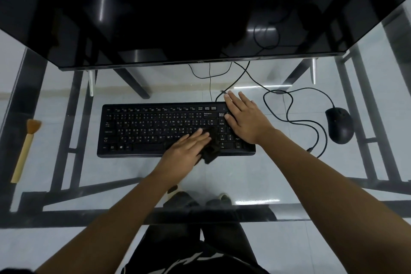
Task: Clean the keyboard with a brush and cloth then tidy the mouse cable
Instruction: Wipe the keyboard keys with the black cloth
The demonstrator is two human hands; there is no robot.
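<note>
A black keyboard (142,129) lies across the middle of the glass desk. My left hand (185,150) presses a dark cloth (210,151) flat on the keys near the keyboard's lower right, fingers straight. My right hand (244,115) rests flat on the number pad at the keyboard's right end. A black mouse (339,124) sits to the right, its cable (295,120) looping loosely between mouse and keyboard. A brush (25,149) with a pale wooden handle and tan bristles lies at the far left of the desk.
A large dark monitor (200,13) stands over the back of the desk. Thin cables (210,78) run down from under it to the keyboard. The glass desk (66,169) shows black frame bars and my legs beneath.
</note>
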